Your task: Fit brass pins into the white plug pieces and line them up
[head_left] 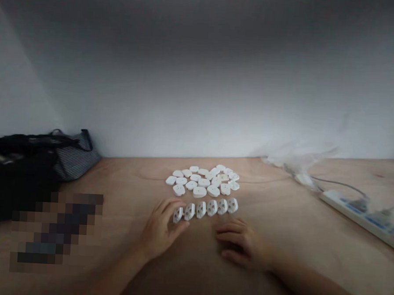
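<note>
A pale wall fills the far side, and in front of it spreads the wooden counter. Far left, there's a dark bag with a striped part by the wall; over on the right, a white power strip runs at a slant, with clear plastic just beyond. Centre stage, a loose cluster of white sockets lies flat, and on its near side, a neat row of six sockets, dark holes showing! Here's the left hand, fingers and thumb curved partly open around the row's left end socket; whether it grips, I can't tell. And the right hand, loosely curled, thumb apart from fingers, nothing visible in it, sits just near of the row's right end.
</note>
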Action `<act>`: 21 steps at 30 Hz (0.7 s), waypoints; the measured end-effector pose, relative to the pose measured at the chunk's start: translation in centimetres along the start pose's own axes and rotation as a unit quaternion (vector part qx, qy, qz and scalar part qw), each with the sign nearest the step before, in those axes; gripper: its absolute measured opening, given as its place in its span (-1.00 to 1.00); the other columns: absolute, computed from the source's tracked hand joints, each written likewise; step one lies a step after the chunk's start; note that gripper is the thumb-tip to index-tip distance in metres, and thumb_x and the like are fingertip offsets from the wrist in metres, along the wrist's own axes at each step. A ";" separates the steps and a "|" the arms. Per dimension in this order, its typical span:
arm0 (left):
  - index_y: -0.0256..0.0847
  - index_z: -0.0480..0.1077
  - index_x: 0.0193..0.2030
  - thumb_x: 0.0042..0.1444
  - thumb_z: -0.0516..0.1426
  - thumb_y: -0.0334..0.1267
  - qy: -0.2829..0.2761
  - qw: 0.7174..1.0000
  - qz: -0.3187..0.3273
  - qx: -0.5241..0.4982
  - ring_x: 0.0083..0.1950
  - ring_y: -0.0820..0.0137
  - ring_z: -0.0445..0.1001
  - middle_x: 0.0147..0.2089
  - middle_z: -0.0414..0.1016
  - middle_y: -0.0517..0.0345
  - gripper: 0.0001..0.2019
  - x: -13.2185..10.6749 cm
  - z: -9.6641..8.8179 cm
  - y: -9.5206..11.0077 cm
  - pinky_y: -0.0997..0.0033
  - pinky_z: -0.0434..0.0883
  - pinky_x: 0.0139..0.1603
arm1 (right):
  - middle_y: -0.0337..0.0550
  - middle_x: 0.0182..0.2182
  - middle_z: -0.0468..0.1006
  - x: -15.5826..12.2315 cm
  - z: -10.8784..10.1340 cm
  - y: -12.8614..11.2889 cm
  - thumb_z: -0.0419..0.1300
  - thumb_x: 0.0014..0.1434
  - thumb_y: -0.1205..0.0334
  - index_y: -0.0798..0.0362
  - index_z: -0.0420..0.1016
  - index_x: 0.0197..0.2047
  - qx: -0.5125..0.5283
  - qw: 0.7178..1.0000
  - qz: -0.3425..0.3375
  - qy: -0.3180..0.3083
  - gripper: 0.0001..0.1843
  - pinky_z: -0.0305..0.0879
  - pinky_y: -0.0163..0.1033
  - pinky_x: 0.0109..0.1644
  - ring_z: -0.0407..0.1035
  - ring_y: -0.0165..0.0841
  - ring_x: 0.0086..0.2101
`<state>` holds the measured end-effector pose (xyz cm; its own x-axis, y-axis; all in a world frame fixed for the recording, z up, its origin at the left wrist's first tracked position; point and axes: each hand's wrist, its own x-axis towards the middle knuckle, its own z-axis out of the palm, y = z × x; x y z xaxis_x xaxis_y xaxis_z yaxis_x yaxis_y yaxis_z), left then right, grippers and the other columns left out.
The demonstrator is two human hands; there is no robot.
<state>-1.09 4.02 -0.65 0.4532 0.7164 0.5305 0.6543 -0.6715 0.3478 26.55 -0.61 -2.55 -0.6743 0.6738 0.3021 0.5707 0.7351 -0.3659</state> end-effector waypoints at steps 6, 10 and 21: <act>-0.12 0.18 0.19 0.11 0.12 -0.20 -0.141 0.984 -0.060 -0.090 0.18 0.18 0.26 0.19 0.28 0.02 -0.51 0.7 -0.3 -3.2 0.11 0.22 0.18 | -0.06 -0.08 0.48 0.2 0.4 0.1 0.15 0.13 0.17 0.02 0.44 -0.05 0.004 1.000 -0.015 0.024 -0.70 0.21 -0.09 0.02 0.34 -0.24 -0.11; -0.13 0.29 0.09 0.12 0.11 -0.19 -0.139 0.982 -0.070 -0.102 0.09 0.19 0.35 0.09 0.37 0.04 -0.62 0.5 -0.6 -3.1 0.16 0.29 0.12 | -0.07 -0.09 0.49 0.3 0.1 0.0 0.15 0.13 0.17 0.02 0.44 -0.05 0.010 1.000 -0.012 0.019 -0.70 0.22 -0.10 -0.01 0.35 -0.24 -0.12; -0.16 0.31 -0.05 0.03 0.18 -0.24 -0.087 0.984 -0.030 -0.156 -0.06 0.27 0.41 -0.08 0.40 0.06 -0.68 -0.4 -0.4 2.0 0.29 0.36 -0.02 | -0.06 -0.10 0.49 0.2 0.1 0.1 0.18 0.10 0.18 0.04 0.44 -0.05 0.023 0.999 -0.011 0.024 -0.67 0.22 -0.10 0.00 0.35 -0.24 -0.11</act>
<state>-0.19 2.29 0.12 0.5332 0.7601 0.3714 0.4780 -0.6329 0.6091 26.38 -0.40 -2.62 -0.6618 0.6618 0.3521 0.5333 0.7458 -0.3993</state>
